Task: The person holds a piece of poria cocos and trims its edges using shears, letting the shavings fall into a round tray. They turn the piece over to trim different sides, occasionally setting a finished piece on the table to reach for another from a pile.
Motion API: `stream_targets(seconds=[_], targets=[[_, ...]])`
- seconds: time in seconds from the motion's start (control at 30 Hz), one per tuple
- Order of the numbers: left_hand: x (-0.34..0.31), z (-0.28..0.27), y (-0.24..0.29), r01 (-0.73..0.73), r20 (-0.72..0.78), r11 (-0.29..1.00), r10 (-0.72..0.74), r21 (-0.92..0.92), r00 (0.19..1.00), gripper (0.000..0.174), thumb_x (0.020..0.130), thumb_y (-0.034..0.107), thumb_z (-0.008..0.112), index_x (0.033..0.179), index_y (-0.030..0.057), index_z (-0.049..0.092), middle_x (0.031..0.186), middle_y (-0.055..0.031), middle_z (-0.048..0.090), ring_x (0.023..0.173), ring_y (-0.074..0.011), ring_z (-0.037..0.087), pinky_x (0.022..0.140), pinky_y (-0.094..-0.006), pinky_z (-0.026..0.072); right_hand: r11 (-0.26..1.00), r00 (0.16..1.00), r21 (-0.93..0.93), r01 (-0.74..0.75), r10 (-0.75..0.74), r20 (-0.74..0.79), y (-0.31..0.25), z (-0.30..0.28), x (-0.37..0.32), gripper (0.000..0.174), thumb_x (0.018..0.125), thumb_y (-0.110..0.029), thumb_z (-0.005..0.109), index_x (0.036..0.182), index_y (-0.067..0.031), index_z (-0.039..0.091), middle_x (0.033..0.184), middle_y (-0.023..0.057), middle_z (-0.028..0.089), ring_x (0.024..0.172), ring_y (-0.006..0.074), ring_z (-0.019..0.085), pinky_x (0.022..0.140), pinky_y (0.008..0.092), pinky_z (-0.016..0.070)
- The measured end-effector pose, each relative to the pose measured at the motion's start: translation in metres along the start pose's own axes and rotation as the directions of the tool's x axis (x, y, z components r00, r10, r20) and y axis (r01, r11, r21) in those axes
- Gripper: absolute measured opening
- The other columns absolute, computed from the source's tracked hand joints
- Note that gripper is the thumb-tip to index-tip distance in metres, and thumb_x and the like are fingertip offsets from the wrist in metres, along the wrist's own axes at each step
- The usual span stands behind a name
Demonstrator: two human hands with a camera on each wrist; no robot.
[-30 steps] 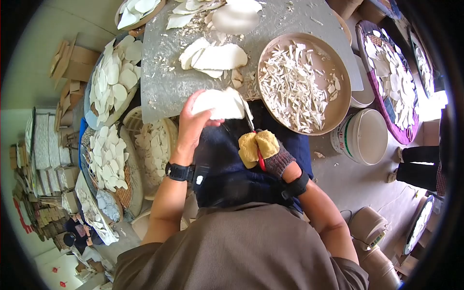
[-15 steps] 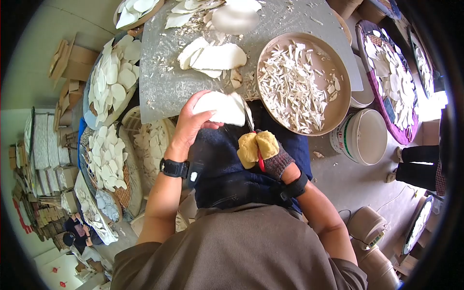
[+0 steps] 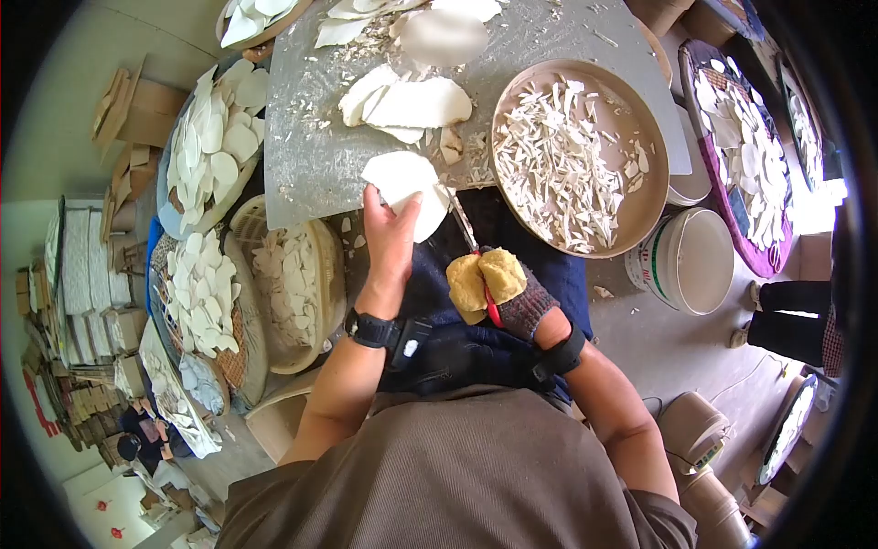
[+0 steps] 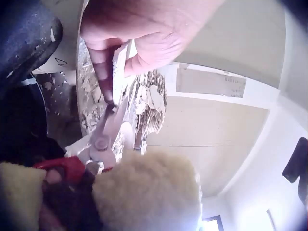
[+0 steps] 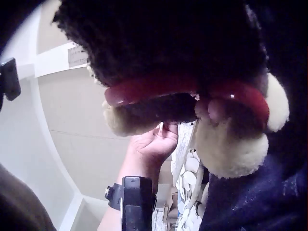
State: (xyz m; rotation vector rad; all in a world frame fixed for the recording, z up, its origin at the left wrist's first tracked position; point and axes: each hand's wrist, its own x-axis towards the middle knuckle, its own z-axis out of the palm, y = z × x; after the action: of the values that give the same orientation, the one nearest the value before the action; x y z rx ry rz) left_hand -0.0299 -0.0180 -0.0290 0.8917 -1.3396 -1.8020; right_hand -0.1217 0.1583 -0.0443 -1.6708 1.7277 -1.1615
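My bare left hand (image 3: 391, 245) pinches a flat white slice (image 3: 402, 179) between thumb and fingers, over my lap by the table's near edge. My right hand (image 3: 523, 304), in a dark knitted glove with yellow foam pads (image 3: 468, 285), grips red-handled scissors (image 3: 463, 223). Their blades point away from me, alongside the slice's right edge. In the left wrist view the scissors (image 4: 102, 143) reach up to the slice (image 4: 118, 70), seen edge-on. The right wrist view shows the red handles (image 5: 149, 90) looped around the gloved fingers.
The grey table (image 3: 306, 174) bears more white slices (image 3: 425, 104), scraps, and a round tray (image 3: 655, 197) of trimmed strips at right. A basket (image 3: 322, 320) of white pieces and trays of slices (image 3: 206, 293) stand at left. A white bucket (image 3: 700, 261) is right of my legs.
My left hand has turned more upright and its wrist has shifted right, rotating the slice. The right hand and scissors stay nearly in place.
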Motion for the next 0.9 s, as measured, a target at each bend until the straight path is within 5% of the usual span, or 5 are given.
stream_targets(seconds=[0.1, 0.23, 0.43, 0.67, 0.9], targets=[[0.009, -0.001, 0.007, 0.054, 0.109, 0.998, -0.052, -0.014, 0.993, 0.037, 0.08, -0.002, 0.06, 0.113, 0.0019, 0.044, 0.108, -0.0078, 0.057, 0.097, -0.0133, 0.057, 0.083, -0.0273, 0.0481, 0.895, 0.975, 0.386, -0.223, 0.206, 0.085, 0.004, 0.006, -0.004, 0.018, 0.089, -0.013, 0.053, 0.105, -0.0034, 0.056, 0.099, 0.0085, 0.063, 0.091, 0.0196, 0.062, 0.082, 0.0304, 0.049], [0.015, -0.004, 0.014, 0.1, 0.167, 0.995, -0.102, 0.017, 0.981, 0.039, 0.08, -0.002, 0.059, 0.115, 0.0021, 0.043, 0.108, -0.0082, 0.057, 0.097, -0.0136, 0.057, 0.083, -0.0272, 0.0481, 0.225, 0.841, 0.895, -0.385, 0.485, 0.24, -0.003, 0.011, -0.003, 0.025, 0.073, -0.016, 0.064, 0.096, -0.0069, 0.059, 0.091, 0.0106, 0.064, 0.085, 0.0278, 0.062, 0.073, 0.0335, 0.0506], [0.018, -0.004, 0.02, 0.144, 0.225, 0.988, -0.152, 0.049, 0.962, 0.043, 0.08, 0.0, 0.06, 0.119, 0.0017, 0.042, 0.109, -0.0096, 0.058, 0.098, -0.0146, 0.059, 0.085, -0.0285, 0.0485, 0.815, 0.95, 0.508, -0.279, 0.311, 0.022, 0.002, 0.009, -0.009, 0.021, 0.075, -0.019, 0.064, 0.092, -0.0066, 0.059, 0.089, 0.0101, 0.064, 0.083, 0.0276, 0.062, 0.072, 0.0341, 0.0504], [0.024, -0.017, 0.034, 0.325, 0.346, 0.945, -0.294, -0.035, 0.891, 0.031, 0.084, 0.002, 0.058, 0.114, -0.0023, 0.053, 0.112, -0.0105, 0.059, 0.102, -0.0174, 0.058, 0.088, -0.03, 0.0481, 0.678, 0.899, 0.61, -0.41, 0.413, 0.145, 0.014, 0.011, -0.023, 0.018, 0.087, -0.016, 0.056, 0.101, -0.0043, 0.055, 0.095, 0.0081, 0.062, 0.088, 0.0207, 0.061, 0.079, 0.0318, 0.0491], [0.029, -0.024, 0.035, -0.573, 0.423, 0.692, 0.404, 0.439, 0.811, 0.023, 0.067, 0.007, 0.073, 0.087, 0.0195, 0.072, 0.136, -0.0101, 0.043, 0.132, -0.0279, 0.032, 0.107, -0.038, 0.0284, 0.399, 0.889, 0.855, -0.332, 0.436, 0.141, -0.004, 0.014, -0.008, 0.025, 0.076, -0.007, 0.062, 0.1, -0.0065, 0.057, 0.095, 0.0099, 0.062, 0.092, 0.0272, 0.059, 0.081, 0.0353, 0.0469]])
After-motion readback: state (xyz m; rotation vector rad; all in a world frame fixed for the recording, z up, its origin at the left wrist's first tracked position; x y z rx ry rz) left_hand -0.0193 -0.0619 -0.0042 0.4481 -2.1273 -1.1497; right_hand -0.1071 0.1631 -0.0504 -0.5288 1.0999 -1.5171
